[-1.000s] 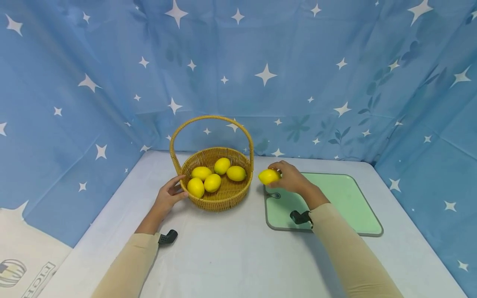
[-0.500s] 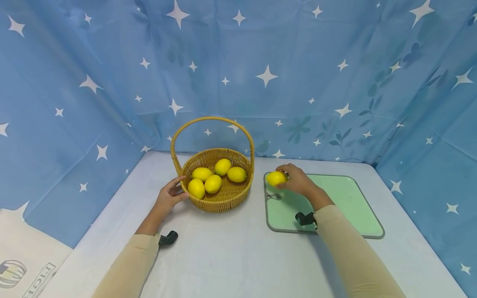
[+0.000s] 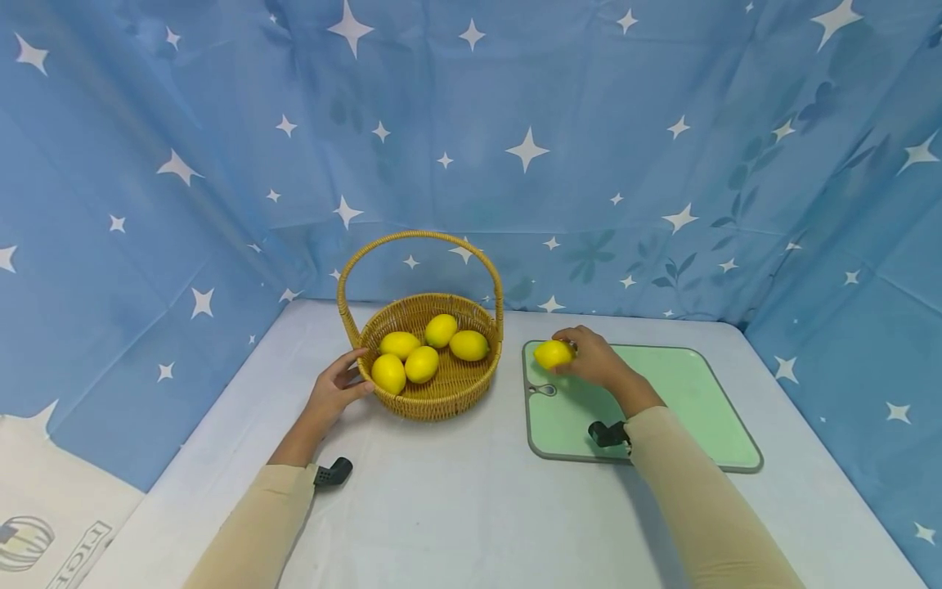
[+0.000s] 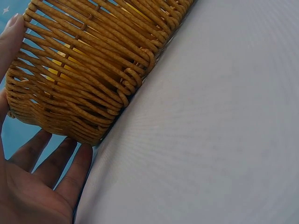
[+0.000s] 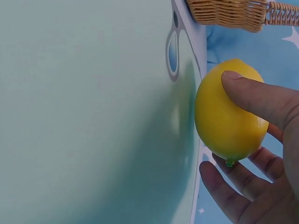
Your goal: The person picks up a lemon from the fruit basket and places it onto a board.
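Observation:
My right hand (image 3: 598,360) holds a yellow lemon (image 3: 553,354) low over the left end of the pale green cutting board (image 3: 662,409). In the right wrist view the thumb lies across the lemon (image 5: 229,116), whose small green stem end points down in the picture. My left hand (image 3: 334,393) rests against the left side of a wicker basket (image 3: 434,407). Its fingers (image 4: 77,172) lie fairly straight against the basket's woven wall (image 4: 79,70) in the left wrist view, thumb near the rim. Several more lemons (image 3: 422,365) lie inside the basket.
A tall arched handle (image 3: 419,235) rises over the basket. The white-covered table (image 3: 456,507) runs up to a blue curtain (image 3: 589,123) with white stars. Near its left edge, the cutting board has a teardrop-shaped hole (image 3: 545,390). A black wrist camera (image 3: 607,433) sits at the right cuff.
My right hand has moved right with the lemon, from the gap beside the basket to over the board's left end. The left hand and basket have stayed in place.

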The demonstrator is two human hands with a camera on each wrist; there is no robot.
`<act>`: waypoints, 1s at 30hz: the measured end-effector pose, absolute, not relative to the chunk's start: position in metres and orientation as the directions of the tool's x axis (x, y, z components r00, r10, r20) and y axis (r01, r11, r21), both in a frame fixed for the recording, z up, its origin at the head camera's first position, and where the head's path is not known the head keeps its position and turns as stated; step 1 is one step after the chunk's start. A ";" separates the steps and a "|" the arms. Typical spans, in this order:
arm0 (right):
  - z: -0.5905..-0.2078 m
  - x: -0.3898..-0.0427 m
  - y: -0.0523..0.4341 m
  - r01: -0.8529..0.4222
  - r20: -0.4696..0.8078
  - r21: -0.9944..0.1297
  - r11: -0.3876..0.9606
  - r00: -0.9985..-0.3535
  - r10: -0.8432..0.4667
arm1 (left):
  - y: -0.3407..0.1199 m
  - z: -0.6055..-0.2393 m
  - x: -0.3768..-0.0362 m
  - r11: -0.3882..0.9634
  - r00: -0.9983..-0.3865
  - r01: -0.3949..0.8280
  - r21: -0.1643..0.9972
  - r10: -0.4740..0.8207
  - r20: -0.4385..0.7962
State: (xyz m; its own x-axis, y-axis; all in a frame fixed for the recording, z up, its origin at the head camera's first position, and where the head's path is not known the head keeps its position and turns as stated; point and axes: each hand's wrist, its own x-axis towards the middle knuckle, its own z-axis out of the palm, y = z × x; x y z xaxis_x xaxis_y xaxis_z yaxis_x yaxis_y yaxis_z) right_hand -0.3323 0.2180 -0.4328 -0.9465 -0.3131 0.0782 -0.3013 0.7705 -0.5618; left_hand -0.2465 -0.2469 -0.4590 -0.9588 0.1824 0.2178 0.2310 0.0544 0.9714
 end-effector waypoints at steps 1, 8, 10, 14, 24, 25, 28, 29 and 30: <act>-0.433 -0.332 0.219 -0.301 0.077 -0.558 0.773 -0.947 -0.313 | -0.247 -0.459 -0.246 0.053 -0.959 0.231 0.972 0.183 0.218; -0.435 -0.331 0.221 -0.297 0.071 -0.555 0.777 -0.948 -0.311 | -0.246 -0.458 -0.246 0.052 -0.958 0.235 0.971 0.183 0.222; -0.435 -0.331 0.221 -0.296 0.073 -0.557 0.776 -0.948 -0.310 | -0.246 -0.458 -0.246 0.055 -0.958 0.237 0.970 0.182 0.223; -0.436 -0.330 0.221 -0.297 0.073 -0.553 0.779 -0.948 -0.309 | -0.246 -0.459 -0.247 0.060 -0.956 0.244 0.968 0.183 0.229; -0.434 -0.331 0.223 -0.293 0.053 -0.548 0.783 -0.947 -0.317 | -0.247 -0.459 -0.248 0.066 -0.955 0.248 0.966 0.181 0.233; -0.434 -0.331 0.223 -0.292 0.051 -0.547 0.784 -0.947 -0.317 | -0.247 -0.459 -0.248 0.068 -0.955 0.251 0.966 0.182 0.235; -0.434 -0.331 0.223 -0.286 0.046 -0.541 0.791 -0.949 -0.312 | -0.248 -0.460 -0.249 0.067 -0.953 0.256 0.964 0.185 0.240; -0.433 -0.331 0.223 -0.284 0.044 -0.540 0.792 -0.950 -0.311 | -0.248 -0.461 -0.249 0.065 -0.953 0.256 0.964 0.187 0.240; -0.433 -0.331 0.223 -0.282 0.042 -0.538 0.794 -0.950 -0.309 | -0.248 -0.461 -0.249 0.064 -0.952 0.257 0.964 0.187 0.241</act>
State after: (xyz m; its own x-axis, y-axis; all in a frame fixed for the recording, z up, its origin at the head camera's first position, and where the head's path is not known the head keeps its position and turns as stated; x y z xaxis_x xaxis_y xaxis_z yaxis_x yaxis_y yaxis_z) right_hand -0.3312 0.2229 -0.4334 -0.9500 -0.3094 0.0419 -0.2824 0.7942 -0.5380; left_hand -0.2489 -0.2477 -0.4610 -0.9523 0.1871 0.2411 0.2568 0.0641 0.9643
